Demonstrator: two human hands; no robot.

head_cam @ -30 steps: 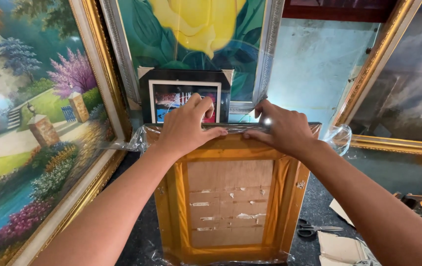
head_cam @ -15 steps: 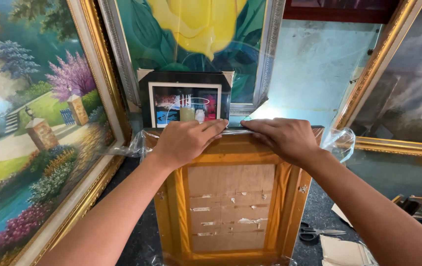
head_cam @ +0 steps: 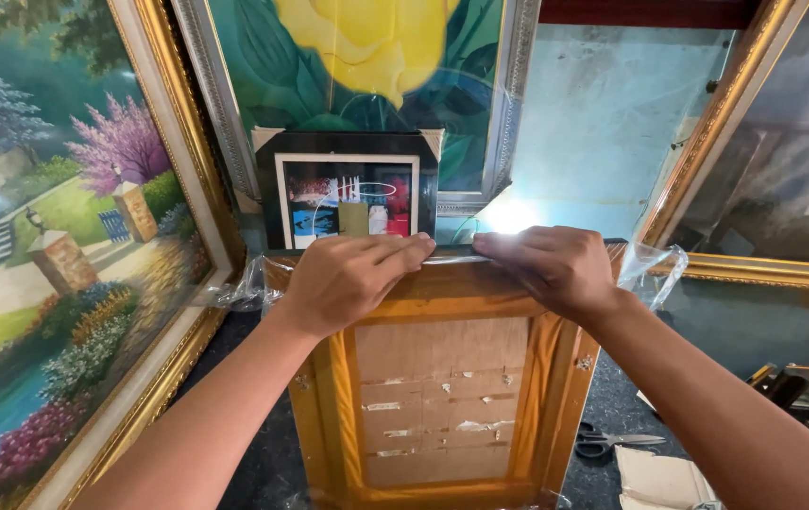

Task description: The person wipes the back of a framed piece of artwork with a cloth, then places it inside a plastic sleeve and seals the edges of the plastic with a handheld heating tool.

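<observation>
Wooden frame [head_cam: 442,397] lies back-side up on the dark table [head_cam: 263,453], near centre, its cardboard backing patched with strips of tape. Clear plastic wrap [head_cam: 655,269] runs over its far edge and bunches out at both far corners. Both hands are down on that far rail: left hand [head_cam: 348,279] flat, palm down, fingers pointing right; right hand [head_cam: 551,269] flat too, fingers pointing left. Fingertips nearly meet at the middle of the rail. Neither hand is clamped on anything, both are spread open and pressing the film onto the wood. Forearms come in from the near corners, elbows wide, wrists level.

By the look of it, this is the smoothing stage of wrapping, film being laid tight over the top edge. A next move would likely call for keeping the film taut while working out to the loose corners.

Just beyond stands a small black-framed picture [head_cam: 348,194], behind it a yellow flower painting [head_cam: 376,57]. Garden painting [head_cam: 55,246] leans at left, a gold frame [head_cam: 754,151] at right. Scissors [head_cam: 612,442] lie near right.
</observation>
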